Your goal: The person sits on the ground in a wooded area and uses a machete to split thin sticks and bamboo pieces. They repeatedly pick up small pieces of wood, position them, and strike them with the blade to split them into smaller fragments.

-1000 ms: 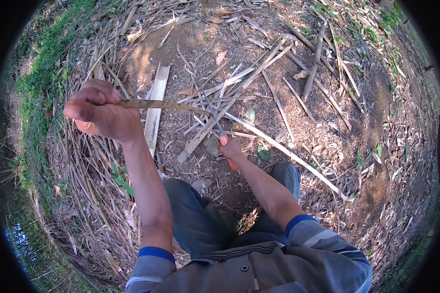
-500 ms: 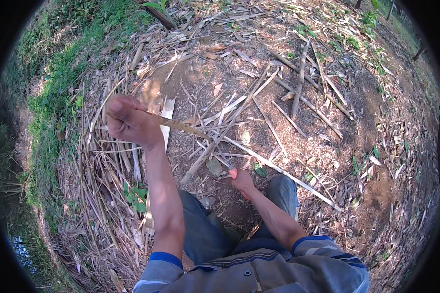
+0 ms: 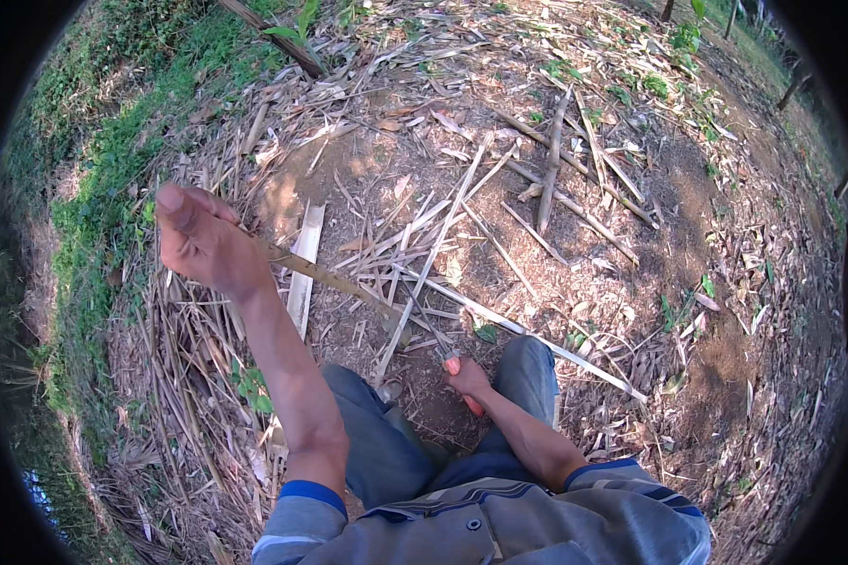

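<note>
The person sits low over bare earth littered with dry bamboo scraps, knees in blue trousers [image 3: 377, 443] pointing toward twelve o'clock. The left hand [image 3: 203, 247] is raised out at about ten o'clock from the knees, its fingers wrapped tight around one end of a thin bamboo strip [image 3: 334, 281]. That strip runs from the fist down toward four o'clock, slanting in the air toward the ground between the knees, where its lower end meets a tool I take for a knife.

The right hand [image 3: 468, 379] sits low, just ahead of the right knee, its fingers closed on the orange handle [image 3: 471, 405] of that knife; the blade itself is hard to make out against the litter. The two hands are well apart, joined only by the strip.

A flat, pale split piece of bamboo [image 3: 303, 268] lies on the ground just under the strip, running from twelve to six. A long pale cane [image 3: 537, 339] lies from the knees out to four o'clock. More sticks [image 3: 551, 160] are crossed at one o'clock, and grass [image 3: 113, 141] fringes the patch at ten o'clock.
</note>
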Demonstrator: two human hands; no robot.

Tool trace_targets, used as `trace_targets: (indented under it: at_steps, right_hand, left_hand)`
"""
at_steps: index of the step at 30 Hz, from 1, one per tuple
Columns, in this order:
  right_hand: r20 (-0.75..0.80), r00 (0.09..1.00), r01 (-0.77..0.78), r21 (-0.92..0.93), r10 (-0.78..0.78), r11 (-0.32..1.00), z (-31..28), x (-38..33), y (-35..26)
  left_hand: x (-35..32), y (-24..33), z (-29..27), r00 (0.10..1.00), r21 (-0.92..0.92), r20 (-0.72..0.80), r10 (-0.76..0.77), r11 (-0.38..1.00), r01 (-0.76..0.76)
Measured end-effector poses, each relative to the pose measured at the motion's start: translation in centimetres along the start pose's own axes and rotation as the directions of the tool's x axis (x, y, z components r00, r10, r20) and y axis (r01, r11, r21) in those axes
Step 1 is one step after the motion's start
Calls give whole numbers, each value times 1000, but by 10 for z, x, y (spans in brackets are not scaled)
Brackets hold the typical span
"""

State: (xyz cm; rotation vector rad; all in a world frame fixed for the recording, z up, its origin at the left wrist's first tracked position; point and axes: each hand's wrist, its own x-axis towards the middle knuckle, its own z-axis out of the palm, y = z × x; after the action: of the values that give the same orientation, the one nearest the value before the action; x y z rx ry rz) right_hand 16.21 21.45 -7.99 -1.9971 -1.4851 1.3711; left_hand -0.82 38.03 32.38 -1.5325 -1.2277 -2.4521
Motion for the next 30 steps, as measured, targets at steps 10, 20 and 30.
trace_targets:
  at_steps: [10, 20, 30]
  right_hand:
    - [-168, 978, 167, 300, -121, 939, -14, -24, -25]
    - [329, 935, -217, 221, 137, 951, 6, 19, 14]
    - [116, 972, 157, 333, -206, 930, 12, -16, -27]
  left_hand:
    - [7, -17, -21, 990, -1, -131, -45, 999, 46]
    - [86, 44, -38, 992, -44, -32, 118, 992, -119]
    - [-1, -58, -108, 956, 293, -177, 232, 940, -174]
